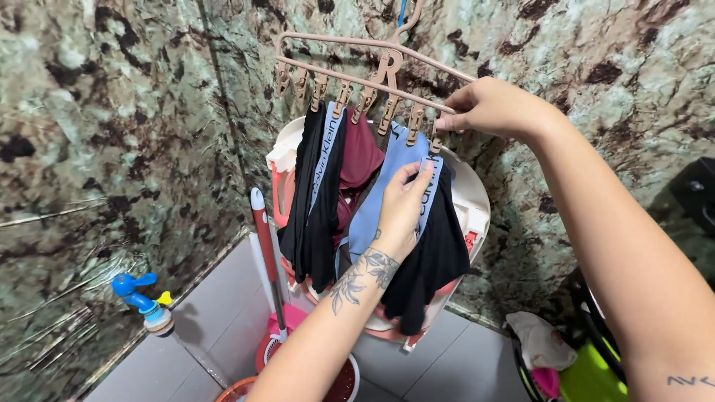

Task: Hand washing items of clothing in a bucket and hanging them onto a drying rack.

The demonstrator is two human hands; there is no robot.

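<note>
A beige clip hanger point(350, 63) hangs high against the marbled wall, with several garments pegged to it: a black one point(313, 216), a maroon one point(360, 156), a light blue one point(391, 167) and another black one point(436, 260). My left hand point(402, 208) presses on the waistband of the black garment at the right end, fingers pinching the fabric. My right hand point(491, 108) pinches the rightmost clip of the hanger.
Behind the clothes stands a white and pink plastic tub point(473, 201) on its side. A red-handled mop point(267, 253) rises from a red bucket point(246, 387). A blue tap point(138, 292) juts from the left wall. A green basket point(592, 376) sits at lower right.
</note>
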